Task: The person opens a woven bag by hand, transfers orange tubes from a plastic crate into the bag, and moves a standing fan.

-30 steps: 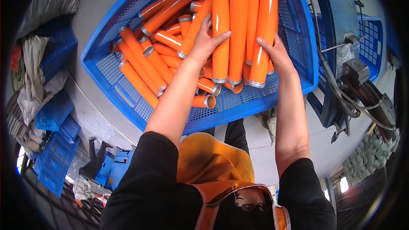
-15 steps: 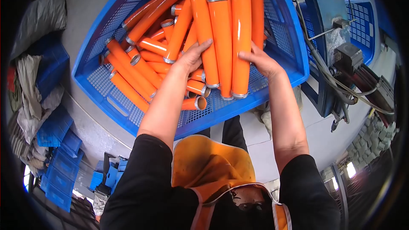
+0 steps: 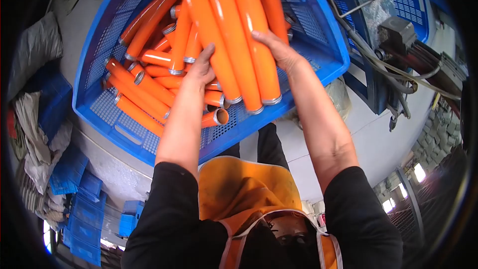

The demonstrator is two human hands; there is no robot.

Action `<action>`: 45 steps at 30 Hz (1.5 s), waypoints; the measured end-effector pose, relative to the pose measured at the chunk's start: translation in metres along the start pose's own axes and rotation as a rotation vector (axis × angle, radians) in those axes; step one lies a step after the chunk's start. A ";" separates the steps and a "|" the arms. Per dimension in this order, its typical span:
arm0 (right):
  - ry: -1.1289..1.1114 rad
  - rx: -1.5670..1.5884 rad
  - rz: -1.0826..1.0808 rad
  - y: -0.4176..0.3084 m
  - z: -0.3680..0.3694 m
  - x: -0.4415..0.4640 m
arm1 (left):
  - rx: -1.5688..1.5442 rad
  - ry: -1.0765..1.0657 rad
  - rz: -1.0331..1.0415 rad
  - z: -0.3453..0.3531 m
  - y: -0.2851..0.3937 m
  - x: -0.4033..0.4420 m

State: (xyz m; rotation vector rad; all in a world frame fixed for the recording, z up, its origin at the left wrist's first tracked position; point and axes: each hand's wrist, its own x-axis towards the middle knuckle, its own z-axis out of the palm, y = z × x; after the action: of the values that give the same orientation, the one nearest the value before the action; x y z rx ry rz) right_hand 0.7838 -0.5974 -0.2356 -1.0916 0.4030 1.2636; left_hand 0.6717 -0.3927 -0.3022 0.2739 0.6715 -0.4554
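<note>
A bundle of orange tubes [image 3: 231, 40] with silvery metal rings at their ends is squeezed between my two hands over a blue plastic basket [image 3: 303, 87]. My left hand [image 3: 203, 68] presses the bundle's left side, thumb up along the outer tube. From the right, my right hand [image 3: 279, 52] grips it with the thumb on the front of a tube. Most fingers of both hands are hidden behind the tubes. The bundle leans left at its upper end, which the frame's top edge cuts off. More loose orange tubes [image 3: 144, 100] lie in the basket, left of the bundle.
At right stands a blue machine frame [image 3: 366, 69] with a motor block [image 3: 397, 32] and hanging cables [image 3: 371, 52]. Another blue crate [image 3: 411, 0] is behind it. Grey sacks [image 3: 42, 50] and blue bins [image 3: 84, 226] line the left side.
The bundle and both hands have shifted left in view, and the bundle now leans more to the left. The whole view has turned slightly, moving the basket left too.
</note>
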 end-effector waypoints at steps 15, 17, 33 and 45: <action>0.270 -0.704 -0.670 0.020 0.123 -0.244 | 0.457 -0.058 0.299 0.119 -0.027 -0.210; 0.333 -0.665 -0.670 0.051 0.104 -0.287 | 0.525 -0.043 0.055 0.128 -0.061 -0.220; 0.417 0.577 -0.254 0.325 -0.056 -0.437 | 0.358 0.165 -0.929 0.114 -0.364 -0.189; 0.100 0.008 -0.093 0.204 -0.300 -0.390 | 0.201 -0.072 -0.359 0.161 -0.480 -0.027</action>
State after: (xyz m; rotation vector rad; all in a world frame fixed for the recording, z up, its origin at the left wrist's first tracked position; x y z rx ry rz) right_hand 0.5682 -1.0793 -0.1655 -1.1571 0.4275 1.1276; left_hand 0.5041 -0.8622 -0.2105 0.3256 0.6063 -0.8755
